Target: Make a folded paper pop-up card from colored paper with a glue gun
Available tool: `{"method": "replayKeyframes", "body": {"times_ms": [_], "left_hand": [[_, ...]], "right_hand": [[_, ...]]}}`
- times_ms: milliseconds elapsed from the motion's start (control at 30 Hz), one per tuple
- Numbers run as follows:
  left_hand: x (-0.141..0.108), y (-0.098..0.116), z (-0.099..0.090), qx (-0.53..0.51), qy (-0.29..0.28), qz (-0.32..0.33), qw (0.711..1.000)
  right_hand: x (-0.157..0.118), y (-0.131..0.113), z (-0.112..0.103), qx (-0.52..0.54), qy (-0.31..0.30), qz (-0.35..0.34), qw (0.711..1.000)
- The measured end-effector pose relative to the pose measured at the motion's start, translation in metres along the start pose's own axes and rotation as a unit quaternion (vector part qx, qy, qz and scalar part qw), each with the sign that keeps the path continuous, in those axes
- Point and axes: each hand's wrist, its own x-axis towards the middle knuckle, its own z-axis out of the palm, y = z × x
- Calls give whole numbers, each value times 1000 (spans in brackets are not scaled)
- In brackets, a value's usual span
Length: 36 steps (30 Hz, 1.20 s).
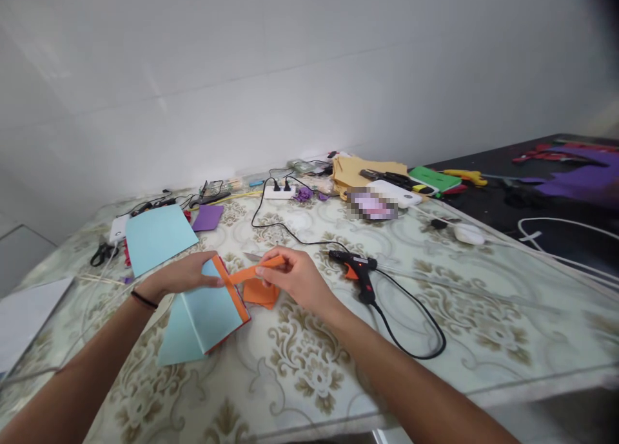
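1. Table (483, 328), 1, under a floral-patterned cover; bears everything listed below.
2. Loose pale blue sheet (159, 236), 1, lying flat beyond the left forearm, apart from the work, which seems to leave the near side of the table free for handling.
3. Blue card piece (217, 308), 1, with an orange band along the edge nearest the right hand and a pale blue flap on the table side; located left of centre, tilted in the left hand, probably so that the banded edge faces the strip.
4. Left hand (198, 273), 1, closed on the far part of the card piece, thumb on the blue face, most other fingers out of sight; likely a steadying grip.
5. Right hand (290, 273), 1, thumb and fingers pinched together on the orange strip, no gap visible; the hold seems chosen to guide the strip.
6. Glue gun (366, 288), 1, resting right of the right hand, apparently for easy reach; its cord loops on the cover.
7. Orange sheet (261, 294), 1, on the table just below the strip.
8. Orange strip (246, 274), 1, spanning from the banded edge to the right fingers; whether its end is attached cannot be told.
9. Grey pointed tip (251, 257), 1, beside the right hand; remainder hidden.
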Motion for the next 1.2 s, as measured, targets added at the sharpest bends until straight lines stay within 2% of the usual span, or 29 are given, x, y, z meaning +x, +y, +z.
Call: {"method": "replayKeyframes", "body": {"times_ms": [100,200,267,433,667,800,900,1033,1133,1200], "left_hand": [[-28,11,-2,-37,37,22,998],[-49,23,5,-65,153,-5,986],[-57,32,13,-92,191,-18,977],[-61,43,36,-187,197,0,962],[-55,39,60,-304,186,28,934],[-60,42,70,-325,179,54,927],[-67,45,77,-328,194,99,919],[-72,47,85,-354,221,154,896],[-70,46,86,-360,231,163,889],[-67,47,84,-362,232,143,892]], "right_hand": [[-7,-1,7,15,-48,13,999],[-14,-3,15,-4,-66,13,998],[-17,-5,18,-43,-49,-22,998],[-18,-6,19,-160,-20,-105,981],[-24,-1,20,-236,-22,-152,960],[-27,-4,22,-261,-17,-159,952],[-30,-13,21,-257,-23,-146,955],[-32,-25,17,-217,-72,-113,967],[-29,-26,15,-176,-78,-47,980],[-26,-24,13,-143,-78,16,986]]}}
